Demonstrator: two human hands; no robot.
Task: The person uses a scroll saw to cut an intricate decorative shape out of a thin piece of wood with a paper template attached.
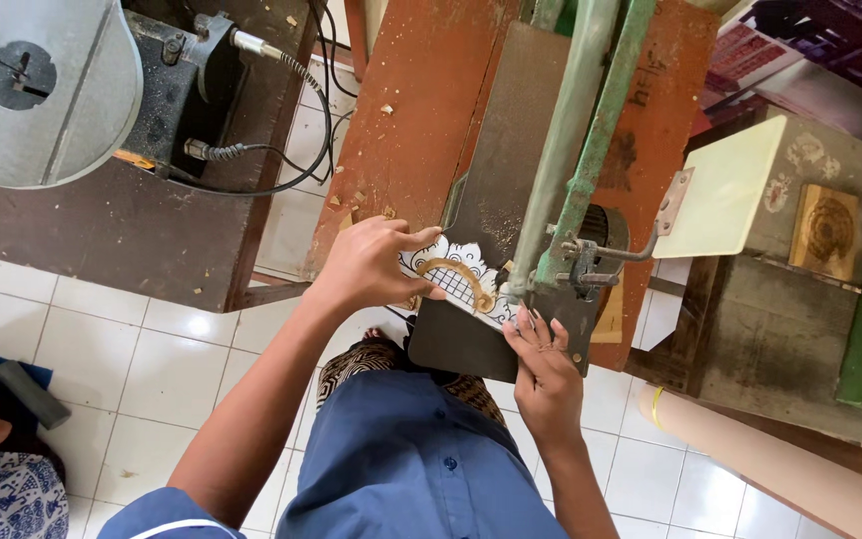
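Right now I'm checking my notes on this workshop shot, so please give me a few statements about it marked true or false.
1. Both hands rest on the patterned workpiece. True: left hand, right hand.
2. The saw arm is green. True.
3. The floor is bare wood. False: it is white tile.
4. The person wears a red shirt. False: the shirt is blue.
5. A cable hangs off the machine at the upper left. True.
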